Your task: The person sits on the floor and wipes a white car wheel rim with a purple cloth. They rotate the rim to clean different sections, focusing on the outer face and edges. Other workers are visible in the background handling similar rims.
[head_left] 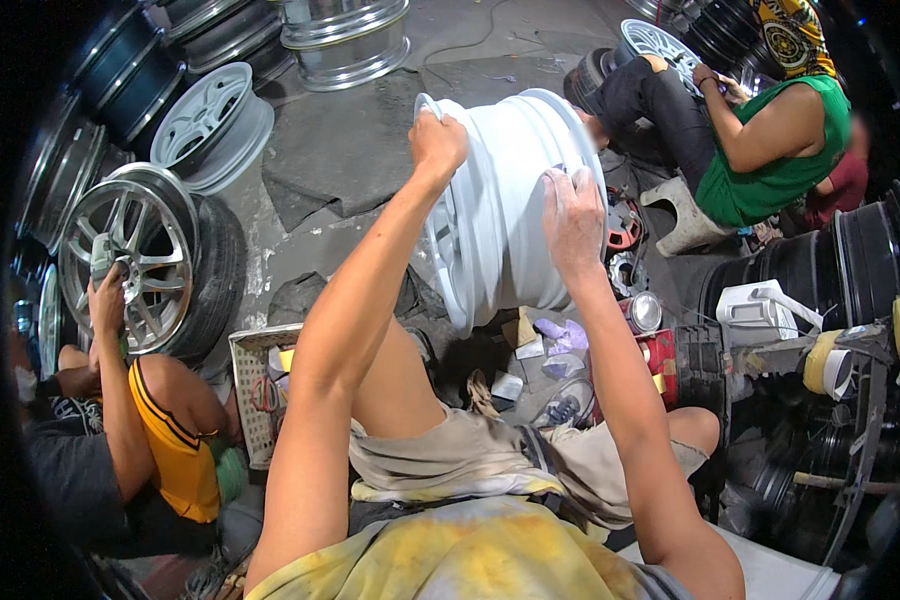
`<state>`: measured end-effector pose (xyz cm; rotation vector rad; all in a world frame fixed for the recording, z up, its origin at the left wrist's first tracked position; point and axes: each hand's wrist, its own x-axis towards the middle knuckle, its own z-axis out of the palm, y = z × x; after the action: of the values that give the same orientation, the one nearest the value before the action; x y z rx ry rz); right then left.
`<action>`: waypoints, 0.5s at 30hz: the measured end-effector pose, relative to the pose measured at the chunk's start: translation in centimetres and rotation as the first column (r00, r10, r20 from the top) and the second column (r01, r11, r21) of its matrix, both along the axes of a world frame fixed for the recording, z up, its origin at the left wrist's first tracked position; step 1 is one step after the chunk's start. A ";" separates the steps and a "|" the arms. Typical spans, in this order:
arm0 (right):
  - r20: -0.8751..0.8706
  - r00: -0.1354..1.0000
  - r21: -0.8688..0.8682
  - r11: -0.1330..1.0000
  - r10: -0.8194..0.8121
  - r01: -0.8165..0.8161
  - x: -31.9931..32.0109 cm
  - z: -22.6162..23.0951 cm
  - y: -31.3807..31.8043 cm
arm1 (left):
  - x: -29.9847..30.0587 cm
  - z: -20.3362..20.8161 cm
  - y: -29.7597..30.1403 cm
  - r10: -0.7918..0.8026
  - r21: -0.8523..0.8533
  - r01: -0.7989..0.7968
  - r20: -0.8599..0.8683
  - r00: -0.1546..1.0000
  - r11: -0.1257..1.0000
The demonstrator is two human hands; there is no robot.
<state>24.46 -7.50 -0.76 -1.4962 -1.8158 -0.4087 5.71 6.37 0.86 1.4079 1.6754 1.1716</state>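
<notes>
A pale grey-white wheel rim point(510, 150) stands on its edge in front of my knees, its barrel facing me. My left hand point(438, 145) is closed round the lip of its left side, arm stretched forward. Against the right part of the barrel presses my right hand point(574, 215), whitish with dust, its fingers bent together. A small dark bluish bit shows at those fingertips; what it is stays hidden under the hand.
To the left, a person holds a tool against a silver spoked wheel point(135, 260). At the right a person in a green top point(780, 160) handles another wheel. A plastic basket point(255, 400), purple scraps point(565, 338), a tin can point(643, 312) and stacked rims point(345, 40) lie around.
</notes>
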 end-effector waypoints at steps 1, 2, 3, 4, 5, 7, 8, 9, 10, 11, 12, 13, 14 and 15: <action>-0.007 1.000 0.017 1.000 0.012 -0.012 0.1 -0.4 -0.3 | -0.1 0.4 -0.1 -0.008 -0.009 0.008 0.025 1.000 1.000; -0.013 1.000 0.034 0.999 0.023 -0.023 0.2 -0.9 -1.0 | -0.1 0.7 -0.3 0.006 0.016 -0.006 0.011 1.000 1.000; -0.017 0.999 0.037 0.999 0.032 -0.032 0.5 -2.1 -2.9 | -0.1 0.8 -0.7 0.021 0.036 -0.021 0.002 1.000 0.999; 0.011 0.999 0.049 0.998 0.035 -0.036 1.1 -2.7 -3.1 | 0.2 0.7 -0.9 0.034 0.055 -0.034 -0.005 0.999 0.998; 0.039 0.999 0.060 0.997 0.039 -0.041 1.5 -3.2 -3.2 | 0.4 0.4 -0.5 0.042 0.082 -0.043 0.011 0.999 0.996; -0.033 0.999 -0.020 0.999 0.040 -0.040 0.5 -1.4 -3.0 | 0.1 -0.9 -0.3 0.045 0.117 -0.046 0.015 0.999 0.992; -0.020 0.999 -0.006 1.000 0.025 -0.025 0.1 -0.4 -1.5 | 0.2 -1.0 -0.5 0.034 0.098 -0.034 0.000 0.999 0.995; -0.001 1.000 0.014 1.000 0.010 -0.010 0.0 0.7 0.3 | 0.5 -0.2 -1.2 0.023 0.084 -0.022 -0.009 1.000 0.996; 0.017 1.000 0.034 0.999 -0.005 0.004 -0.1 1.3 1.2 | 0.6 0.4 -1.6 0.013 0.070 -0.011 -0.017 1.000 0.998; -0.006 1.000 0.044 0.999 0.005 -0.005 0.2 0.9 1.0 | 0.6 0.5 -1.6 0.014 0.071 -0.013 -0.011 1.000 0.997; -0.040 0.999 0.031 0.999 0.021 -0.020 0.1 0.1 0.0 | 0.2 0.3 -1.4 0.029 0.076 -0.029 -0.004 1.000 0.997; -0.069 0.997 0.014 0.999 0.034 -0.033 0.1 -1.0 -2.2 | 0.0 -0.1 -1.3 0.042 0.075 -0.043 0.009 0.999 0.996; -0.092 0.995 -0.003 0.999 0.042 -0.043 0.4 -2.0 -4.0 | 0.2 -0.4 -1.0 0.060 0.098 -0.060 0.009 0.998 0.993; -0.170 0.985 -0.071 0.997 0.003 -0.015 -0.2 -2.3 -5.5 | 0.3 -0.6 -1.2 0.070 0.112 -0.069 -0.006 0.998 0.991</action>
<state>24.25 -13.05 -3.07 -1.5221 -1.7180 -0.2063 6.05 5.15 0.25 1.4343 1.7010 1.3175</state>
